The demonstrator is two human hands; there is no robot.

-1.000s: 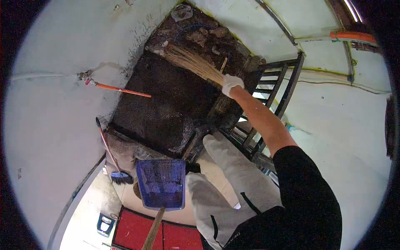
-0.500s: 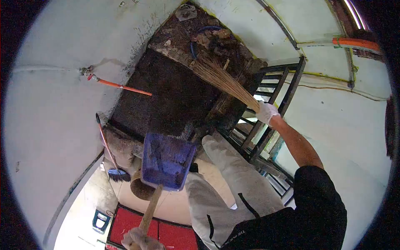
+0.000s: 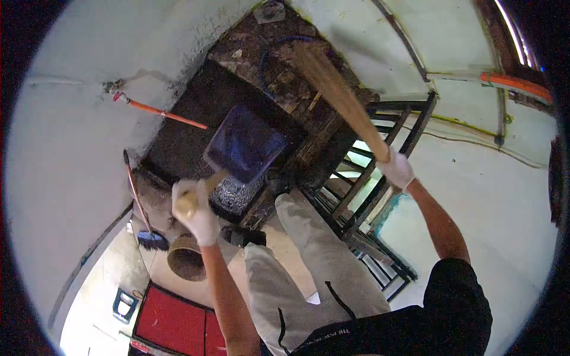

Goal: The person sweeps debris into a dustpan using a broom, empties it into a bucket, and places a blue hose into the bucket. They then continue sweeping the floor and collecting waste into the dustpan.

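My left hand (image 3: 200,219), in a white glove, is wrapped around the wooden handle (image 3: 186,204) of a blue dustpan (image 3: 246,145). The pan is over the dark, wet-looking sunken floor (image 3: 199,98), in front of my feet. In my gloved right hand (image 3: 396,170) is the bound end of a stick broom (image 3: 350,110). Its bristles, smeared by motion, reach up over the dirt-covered ledge (image 3: 243,71) at the back, near a blue hose (image 3: 263,71).
A black metal ladder-like frame (image 3: 409,127) stands at the right. An orange hose (image 3: 166,114) hangs from a tap on the left wall. Below it a blue-bristled broom (image 3: 152,239) leans near a round bucket-like container (image 3: 187,259). A red panel (image 3: 169,320) lies at the lower left.
The dustpan has gone forward over the dark floor, and my left hand has risen with its handle. The broom has swung slightly right, and my left foot has come into view.
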